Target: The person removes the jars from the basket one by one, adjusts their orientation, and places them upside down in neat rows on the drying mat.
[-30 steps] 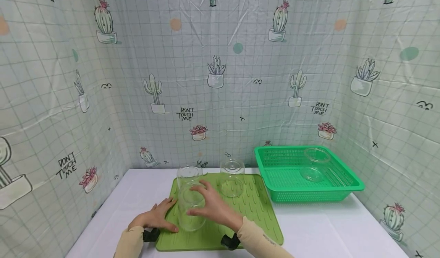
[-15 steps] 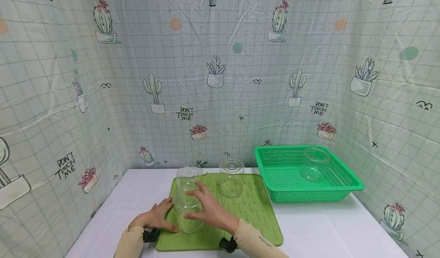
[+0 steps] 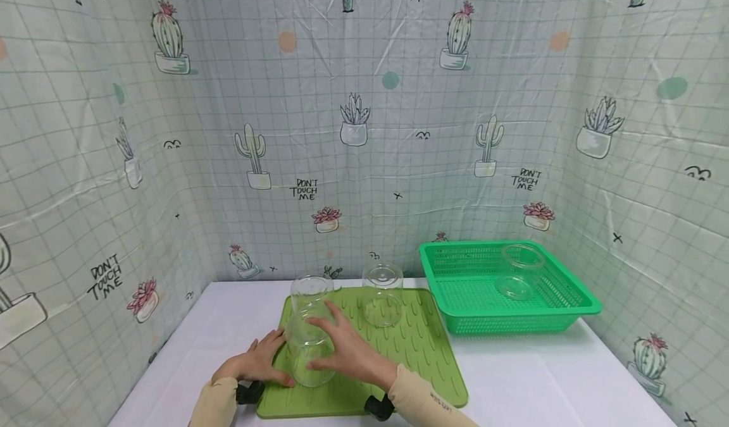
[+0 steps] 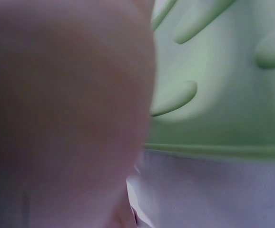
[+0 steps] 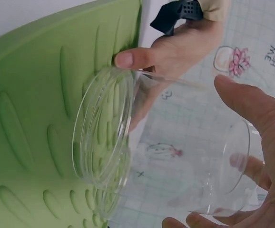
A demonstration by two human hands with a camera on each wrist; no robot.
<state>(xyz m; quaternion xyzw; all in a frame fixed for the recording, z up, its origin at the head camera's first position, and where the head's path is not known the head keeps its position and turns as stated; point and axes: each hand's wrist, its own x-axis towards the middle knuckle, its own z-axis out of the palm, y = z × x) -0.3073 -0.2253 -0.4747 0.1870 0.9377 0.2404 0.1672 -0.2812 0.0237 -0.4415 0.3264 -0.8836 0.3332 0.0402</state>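
A clear cup (image 3: 304, 351) stands upside down at the left front of the green ribbed mat (image 3: 421, 364). My right hand (image 3: 347, 351) grips it from the right, around its upper end. In the right wrist view, thumb and fingers wrap the base end of the cup (image 5: 175, 152), and its rim sits right at the mat. Fingers spread, my left hand (image 3: 256, 360) rests at the mat's left edge, its thumb close to the cup's rim. Skin blurs across much of the left wrist view. Behind the held cup are two more inverted cups, one left (image 3: 310, 286), one right (image 3: 383, 297).
A green perforated basket (image 3: 512, 326) stands at the back right on the white-covered table (image 3: 535, 383). Inside it is one upright clear cup (image 3: 519, 272). Patterned curtain (image 3: 393, 161) encloses the table at the back and both sides.
My right hand and its cup have shifted slightly left, and the cup's tilt has changed to upright on the mat. The left hand has stayed in place.
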